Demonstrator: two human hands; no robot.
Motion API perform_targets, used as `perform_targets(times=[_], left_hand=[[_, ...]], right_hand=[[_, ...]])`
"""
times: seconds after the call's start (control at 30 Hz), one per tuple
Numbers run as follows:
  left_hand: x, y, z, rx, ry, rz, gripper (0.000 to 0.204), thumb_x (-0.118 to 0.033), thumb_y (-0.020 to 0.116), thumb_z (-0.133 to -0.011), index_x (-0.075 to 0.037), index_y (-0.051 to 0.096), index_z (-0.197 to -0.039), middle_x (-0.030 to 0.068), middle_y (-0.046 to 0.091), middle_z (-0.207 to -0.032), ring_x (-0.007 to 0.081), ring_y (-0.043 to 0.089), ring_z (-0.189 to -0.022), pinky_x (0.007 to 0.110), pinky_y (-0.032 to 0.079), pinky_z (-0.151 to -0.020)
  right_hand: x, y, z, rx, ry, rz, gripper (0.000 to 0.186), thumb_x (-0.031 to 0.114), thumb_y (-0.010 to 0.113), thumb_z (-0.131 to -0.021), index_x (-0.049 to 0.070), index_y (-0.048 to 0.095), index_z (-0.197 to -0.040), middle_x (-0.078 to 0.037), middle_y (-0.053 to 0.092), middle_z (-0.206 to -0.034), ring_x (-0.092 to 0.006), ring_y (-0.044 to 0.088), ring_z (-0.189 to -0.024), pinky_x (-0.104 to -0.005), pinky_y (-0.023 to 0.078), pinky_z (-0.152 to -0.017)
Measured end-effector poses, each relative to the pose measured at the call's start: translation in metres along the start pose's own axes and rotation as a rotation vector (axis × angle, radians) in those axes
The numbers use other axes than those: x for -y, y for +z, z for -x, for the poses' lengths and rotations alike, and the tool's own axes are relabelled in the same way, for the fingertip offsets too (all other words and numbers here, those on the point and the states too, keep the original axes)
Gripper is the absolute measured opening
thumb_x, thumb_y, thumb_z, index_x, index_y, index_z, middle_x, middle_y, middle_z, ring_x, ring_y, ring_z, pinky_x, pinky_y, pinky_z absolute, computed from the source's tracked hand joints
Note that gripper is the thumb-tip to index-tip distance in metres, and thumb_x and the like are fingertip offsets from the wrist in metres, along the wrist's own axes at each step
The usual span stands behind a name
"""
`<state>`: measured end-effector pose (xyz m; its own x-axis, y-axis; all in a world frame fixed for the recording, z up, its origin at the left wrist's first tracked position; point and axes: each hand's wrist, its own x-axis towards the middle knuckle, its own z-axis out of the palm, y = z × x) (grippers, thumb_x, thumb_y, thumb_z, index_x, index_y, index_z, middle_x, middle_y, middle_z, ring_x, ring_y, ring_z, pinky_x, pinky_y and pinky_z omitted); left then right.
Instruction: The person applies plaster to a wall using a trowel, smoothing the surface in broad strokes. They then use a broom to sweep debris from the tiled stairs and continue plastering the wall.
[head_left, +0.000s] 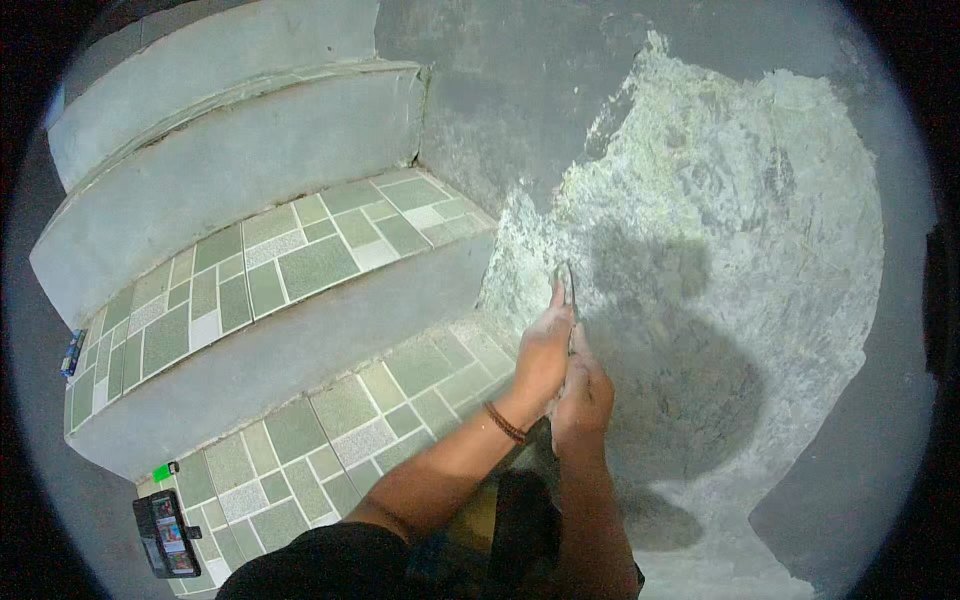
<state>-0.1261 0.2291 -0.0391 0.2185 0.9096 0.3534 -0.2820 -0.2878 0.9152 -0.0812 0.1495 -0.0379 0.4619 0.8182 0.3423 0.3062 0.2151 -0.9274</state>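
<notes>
A thin, flat-bladed scraper [573, 287], seen nearly edge-on, is held against the rough, stripped patch of wall [740, 190]. My right hand [584, 398] is closed around its lower end, so the handle is hidden. Just above and to the left, my left hand [546, 350] grips along the blade, fingers pointing up toward the tip. Whitish dust coats the left fingers, and a brown beaded bracelet [505, 423] circles that wrist. Around the patch, the wall keeps a smooth grey coat [510, 90] with a ragged edge.
Curved steps with green and grey tiles [320, 270] rise on the left and meet the wall. A phone in an open black case [166, 535] lies at the lower left beside a green lighter-like object [165, 470]. A small blue item [73, 353] sits on the step above.
</notes>
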Motion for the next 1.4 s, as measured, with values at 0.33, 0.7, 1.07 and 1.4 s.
perform_targets(times=[0.33,0.7,1.07,1.4], left_hand=[[-0.003,-0.010,0.005,0.162,-0.159,0.070,0.053,-0.025,0.040,-0.106,-0.003,0.032,-0.153,0.0230,0.048,-0.147,0.0227,0.048,-0.132,0.031,0.036,-0.108],[0.001,-0.012,-0.012,0.096,-0.114,-0.084,0.052,-0.028,0.042,-0.105,-0.009,0.037,-0.153,0.0130,0.065,-0.101,0.0181,0.052,-0.084,0.030,0.047,-0.080],[0.000,-0.016,-0.005,0.210,-0.104,-0.036,0.055,-0.032,0.040,-0.106,-0.010,0.032,-0.155,0.0209,0.052,-0.145,0.0271,0.052,-0.129,0.033,0.039,-0.105],[-0.046,-0.002,-0.028,0.117,-0.185,0.217,0.065,-0.025,0.053,-0.101,-0.001,0.025,-0.155,0.0265,0.044,-0.149,0.0257,0.045,-0.136,0.029,0.033,-0.110]], right_hand=[[0.002,0.009,0.014,-0.047,0.076,0.069,0.055,0.022,0.036,-0.099,-0.007,0.042,-0.145,-0.030,0.057,-0.134,-0.0323,0.061,-0.116,-0.0378,0.046,-0.097],[0.004,0.011,-0.001,-0.003,0.102,0.091,0.055,0.023,0.035,-0.100,-0.008,0.041,-0.146,-0.030,0.054,-0.138,-0.0359,0.055,-0.126,-0.0382,0.042,-0.104],[0.010,0.007,0.014,-0.060,0.097,0.086,0.057,0.025,0.038,-0.100,-0.006,0.040,-0.148,-0.022,0.068,-0.100,-0.0243,0.064,-0.084,-0.0330,0.050,-0.079],[0.025,0.001,-0.023,0.009,0.002,-0.070,0.049,0.015,0.041,-0.102,-0.001,0.042,-0.149,-0.007,0.065,-0.095,-0.0106,0.052,-0.073,-0.0267,0.046,-0.068]])
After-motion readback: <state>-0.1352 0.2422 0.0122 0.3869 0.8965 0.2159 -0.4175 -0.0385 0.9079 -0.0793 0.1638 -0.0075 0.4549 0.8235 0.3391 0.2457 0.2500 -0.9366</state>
